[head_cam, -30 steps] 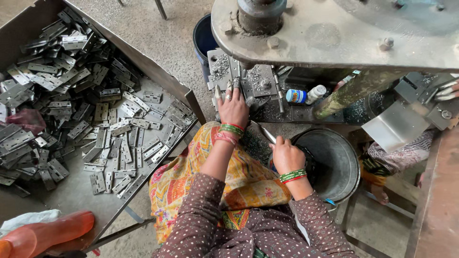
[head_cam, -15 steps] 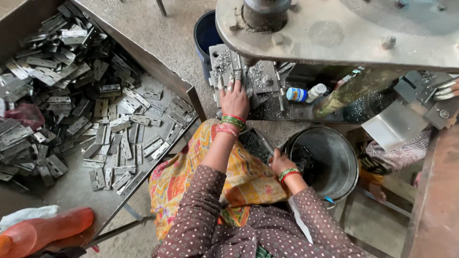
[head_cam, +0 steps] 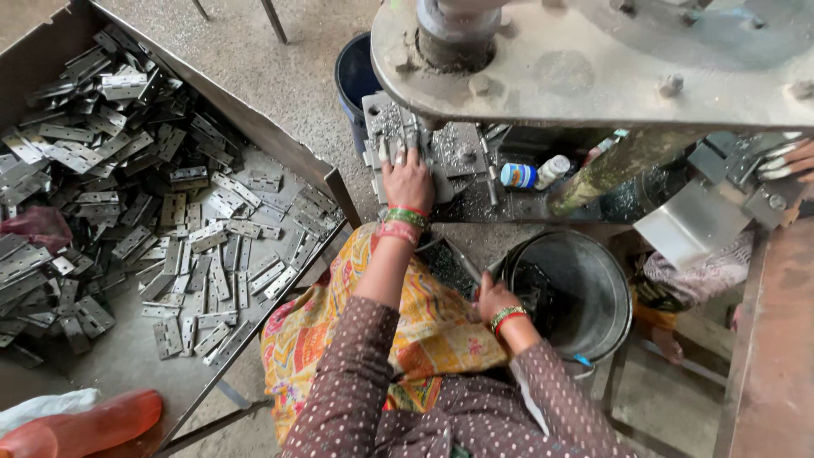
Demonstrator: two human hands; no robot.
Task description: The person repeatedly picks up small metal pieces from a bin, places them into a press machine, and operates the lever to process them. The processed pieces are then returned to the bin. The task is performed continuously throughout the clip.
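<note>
Head view: I see the left hand (head_cam: 408, 180) pressed flat, fingers spread, on a hinge plate at the press bed (head_cam: 441, 153), under the grey press head (head_cam: 593, 59). The right hand (head_cam: 494, 297) is curled low by the metal bucket (head_cam: 585, 293); what it grips I cannot tell. I judge this the loading step. Next calls for clearing fingers from the die. Loose hinges fill the tray (head_cam: 144, 212) at left.

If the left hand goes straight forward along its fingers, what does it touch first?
Probably the grey metal die block under the round press head; the left hand already rests on it, though depth is unclear.
</note>
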